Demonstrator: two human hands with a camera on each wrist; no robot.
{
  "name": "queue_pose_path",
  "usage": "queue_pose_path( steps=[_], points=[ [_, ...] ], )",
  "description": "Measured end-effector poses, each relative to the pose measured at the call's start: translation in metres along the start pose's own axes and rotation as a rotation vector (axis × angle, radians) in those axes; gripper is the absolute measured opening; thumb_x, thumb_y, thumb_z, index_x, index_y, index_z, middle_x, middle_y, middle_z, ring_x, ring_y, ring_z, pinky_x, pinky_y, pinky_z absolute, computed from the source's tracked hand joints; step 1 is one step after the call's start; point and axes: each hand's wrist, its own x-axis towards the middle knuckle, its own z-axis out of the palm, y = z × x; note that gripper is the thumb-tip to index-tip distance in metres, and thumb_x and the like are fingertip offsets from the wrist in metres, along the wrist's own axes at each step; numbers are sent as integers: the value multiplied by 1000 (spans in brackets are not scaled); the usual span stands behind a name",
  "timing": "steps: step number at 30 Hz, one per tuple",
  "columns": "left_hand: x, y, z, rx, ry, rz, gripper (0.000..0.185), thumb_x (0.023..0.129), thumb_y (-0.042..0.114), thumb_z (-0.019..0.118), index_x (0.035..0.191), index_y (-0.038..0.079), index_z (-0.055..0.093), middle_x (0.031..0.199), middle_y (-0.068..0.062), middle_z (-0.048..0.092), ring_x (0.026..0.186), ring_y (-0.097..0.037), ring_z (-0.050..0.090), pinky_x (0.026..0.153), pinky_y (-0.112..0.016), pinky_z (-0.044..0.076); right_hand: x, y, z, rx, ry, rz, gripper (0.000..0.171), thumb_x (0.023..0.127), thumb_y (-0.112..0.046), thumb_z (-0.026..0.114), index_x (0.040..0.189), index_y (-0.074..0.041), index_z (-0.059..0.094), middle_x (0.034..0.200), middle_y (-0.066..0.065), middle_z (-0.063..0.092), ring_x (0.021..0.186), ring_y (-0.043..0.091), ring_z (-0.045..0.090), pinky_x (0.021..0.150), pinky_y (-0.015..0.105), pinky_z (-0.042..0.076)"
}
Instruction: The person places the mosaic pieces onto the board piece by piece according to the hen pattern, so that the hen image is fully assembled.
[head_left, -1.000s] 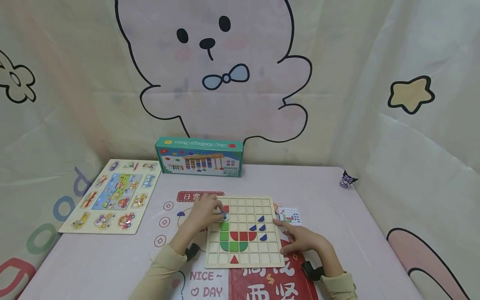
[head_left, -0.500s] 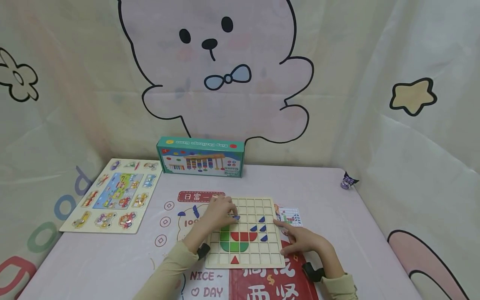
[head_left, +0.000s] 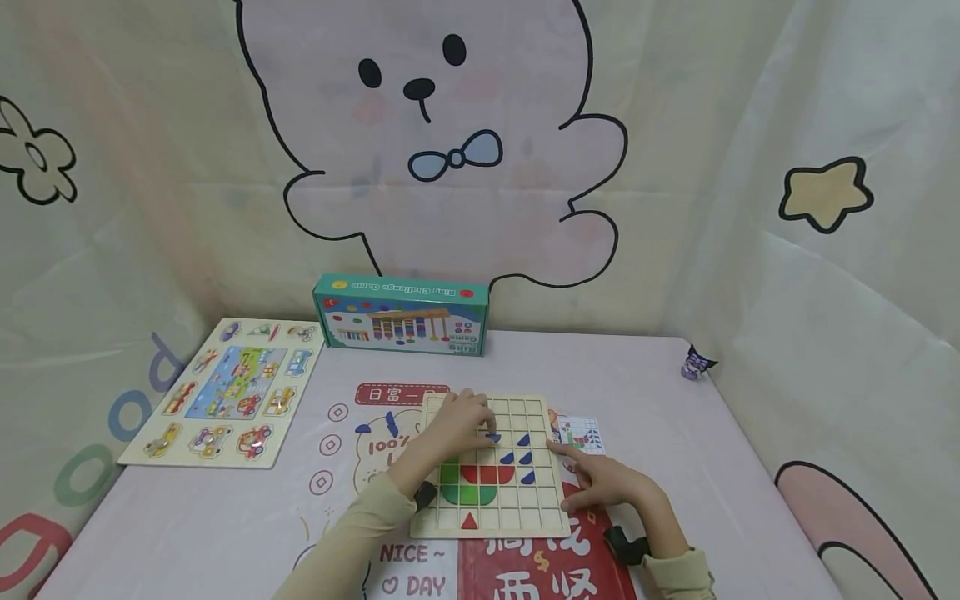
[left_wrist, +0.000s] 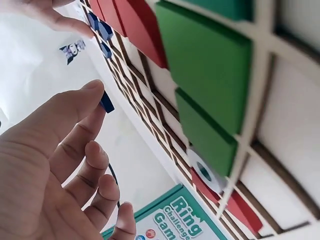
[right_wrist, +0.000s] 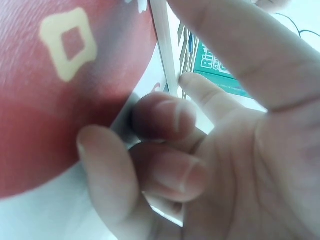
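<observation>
My left hand (head_left: 456,423) is over the upper middle of a cream grid board (head_left: 525,518). Its thumb and index finger pinch a small blue piece (left_wrist: 107,102), with the other fingers loosely bent. My right hand (head_left: 611,482) touches the board's right edge with its index finger and thumb; its other fingers curl inward. Set in the board are red pieces (head_left: 487,473), green pieces (head_left: 468,493) and a red triangle (head_left: 469,522). Several blue pieces (head_left: 527,457) lie in cells toward the right. A white eye piece (left_wrist: 209,169) shows in the left wrist view, hidden by my hand from the head.
A green Ring Challenge Game box (head_left: 401,317) stands at the back. Left of it lies a picture puzzle board (head_left: 281,437). A small printed card (head_left: 581,433) pokes out beyond the grid board, and a purple wrapped candy (head_left: 696,363) sits near the table's far right corner.
My left hand has moved right across the board from its left edge, carrying the blue piece, which uncovers printed marks on the left of the mat. My right hand has stayed in place.
</observation>
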Motion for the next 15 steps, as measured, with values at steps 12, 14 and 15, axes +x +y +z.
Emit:
queue_pose_path(
  steps=[12, 14, 15],
  points=[
    [20, 22, 5, 71, -56, 56, 12, 77, 36, 73, 84, 27, 71, 84, 11, 54, 83, -10, 42, 80, -32, 35, 0, 1, -1, -10, -12, -18, 87, 72, -35, 77, 144, -18, 32, 114, 16, 57, 83, 18, 56, 70, 37, 54],
    [23, 24, 6, 79, -64, 72, 12, 78, 37, 72, 85, 27, 71, 83, 11, 53, 82, -9, 41, 79, -31, 34, -1, 0, -1, -5, -10, -21, 87, 72, -34, 77, 144, -18, 32, 115, 16, 56, 84, 19, 55, 70, 38, 53],
    [25, 26, 7, 81, -66, 81, 11, 78, 36, 72, 85, 28, 71, 82, 11, 52, 81, -9, 41, 79, -30, 34, -1, 0, -2, -8, -10, -22, 87, 72, -34, 77, 144, -19, 32, 115, 16, 56, 84, 19, 55, 71, 38, 53]
  ],
)
